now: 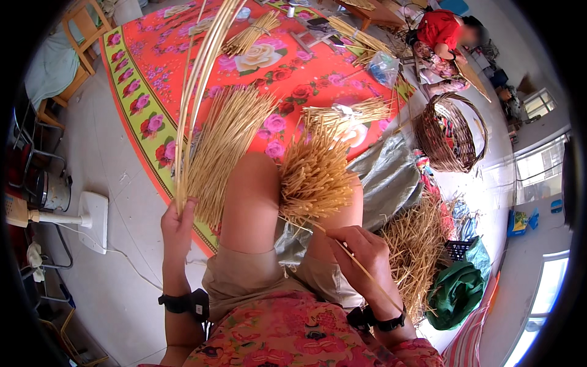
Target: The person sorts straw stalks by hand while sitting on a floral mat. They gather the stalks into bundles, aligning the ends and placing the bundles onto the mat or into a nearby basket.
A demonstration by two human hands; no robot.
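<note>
My left hand (179, 225) is closed around the lower ends of several long straw stalks (195, 87), which rise upright past the cloth. Between the thumb and fingers of my right hand (362, 257) is a single straw stalk (367, 273), slanting from near my knees down across my wrist. A thick bundle of straw (316, 179) stands between my knees with its cut ends facing me. Left of my left knee, a loose sheaf of thin stalks (229, 142) lies on the red floral cloth (293, 73). A tied straw bundle (367, 112) lies beyond the thick one.
A wicker basket (426, 133) stands at right, near a seated person in red (438, 36). Loose straw (408, 252) and a green bag (456, 293) lie by my right side. More tied bundles (252, 34) are on the cloth. Left are a white fan base (94, 222) and chairs (85, 41).
</note>
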